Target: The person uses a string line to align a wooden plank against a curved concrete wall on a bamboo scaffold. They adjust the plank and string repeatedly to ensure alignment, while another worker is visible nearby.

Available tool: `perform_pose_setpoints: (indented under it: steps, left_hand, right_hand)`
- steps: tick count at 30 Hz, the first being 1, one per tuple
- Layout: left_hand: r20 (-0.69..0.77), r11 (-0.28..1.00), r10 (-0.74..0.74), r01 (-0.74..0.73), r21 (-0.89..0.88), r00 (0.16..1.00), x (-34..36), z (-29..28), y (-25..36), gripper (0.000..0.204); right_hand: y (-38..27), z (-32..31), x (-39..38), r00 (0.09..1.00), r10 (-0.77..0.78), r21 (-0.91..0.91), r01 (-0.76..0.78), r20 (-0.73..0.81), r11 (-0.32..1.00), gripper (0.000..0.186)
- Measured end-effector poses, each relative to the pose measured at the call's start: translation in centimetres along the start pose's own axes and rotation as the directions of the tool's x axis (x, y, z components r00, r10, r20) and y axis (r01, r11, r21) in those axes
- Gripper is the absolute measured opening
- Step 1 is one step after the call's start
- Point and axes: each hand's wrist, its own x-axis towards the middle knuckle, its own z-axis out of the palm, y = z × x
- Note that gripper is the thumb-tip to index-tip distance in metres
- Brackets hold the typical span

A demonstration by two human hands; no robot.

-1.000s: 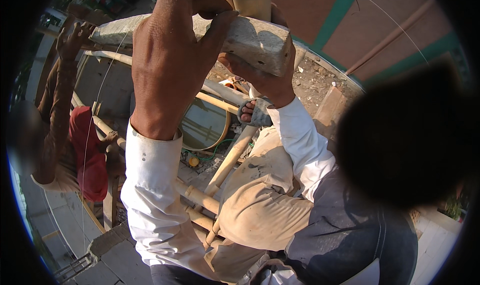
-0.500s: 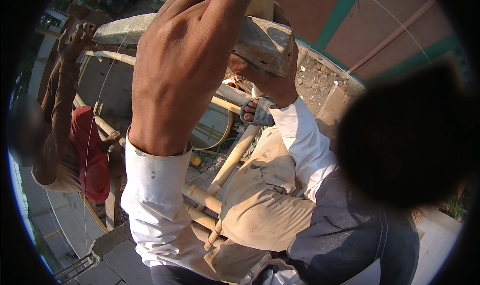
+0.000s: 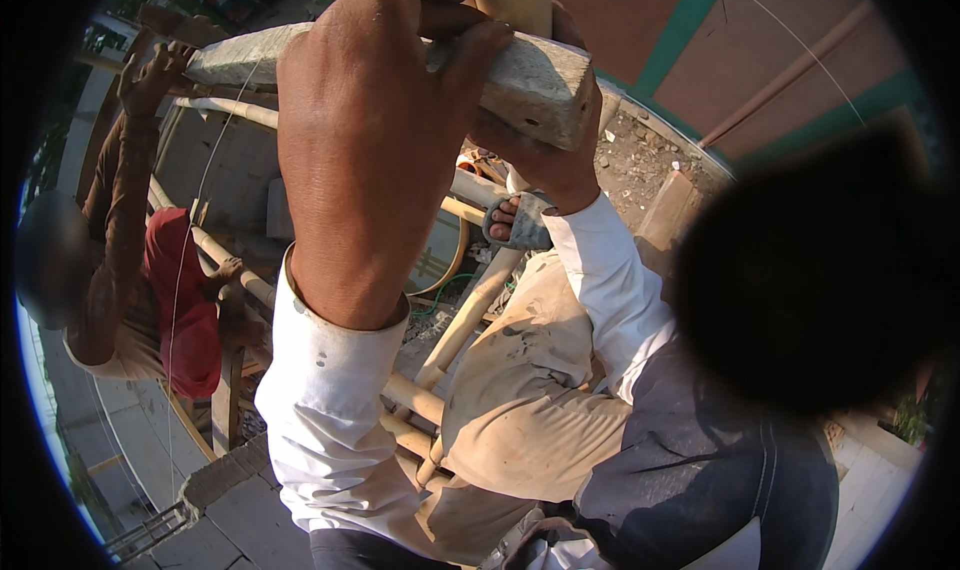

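Observation:
A weathered wooden beam (image 3: 535,85) runs across the top of the view, with an upright pale post (image 3: 510,0) against its far side. My left hand (image 3: 365,160) is raised in front of the beam, its fingers curled together at the beam's top edge beside the post. What those fingers pinch, if anything, is hidden. From below and behind, my right hand (image 3: 545,165) wraps the beam near its cut end, with a finger showing above it beside the post. At the far left a co-worker's hand (image 3: 150,75) is at the beam's other end.
Bamboo poles (image 3: 470,320) cross below me near my bent leg (image 3: 530,390). My sandalled foot (image 3: 515,220) rests among them. A co-worker in a red garment (image 3: 185,305) is at left. Block masonry (image 3: 240,520) lies lower left, rubble ground (image 3: 640,160) beyond. A dark blurred shape (image 3: 810,280) blocks the right.
My left hand has shifted slightly right and turned; its thumb and finger, stretched upward before, are now curled down at the beam's top. My right hand and the beam have barely moved.

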Motion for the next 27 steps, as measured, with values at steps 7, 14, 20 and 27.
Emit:
perform_pose_setpoints:
  steps: [7,14,20,27]
  left_hand:
    - [-0.017,0.998,0.003,-0.002,0.065,1.0,-0.3,-0.4,0.2,0.025]
    - [0.023,0.971,0.121,-0.123,0.204,0.992,0.0,-0.4,0.4,0.027]
    - [0.081,0.992,0.015,-0.025,0.125,0.997,0.5,-0.9,0.2,0.027]
    - [0.18,0.917,-0.361,0.383,-0.113,0.915,1.8,-1.6,2.1,0.024]
  right_hand:
    - [0.5,0.1,-0.8,0.999,-0.02,-0.11,0.015,-0.044,0.994,0.1]
    - [0.7,0.1,-0.9,0.999,-0.018,-0.118,0.013,-0.037,0.993,0.103]
    - [-0.3,0.8,-0.5,0.998,0.042,0.041,-0.04,-0.053,0.998,0.096]
    - [-0.8,1.4,-0.2,0.996,0.065,0.098,-0.058,-0.064,0.994,0.088]
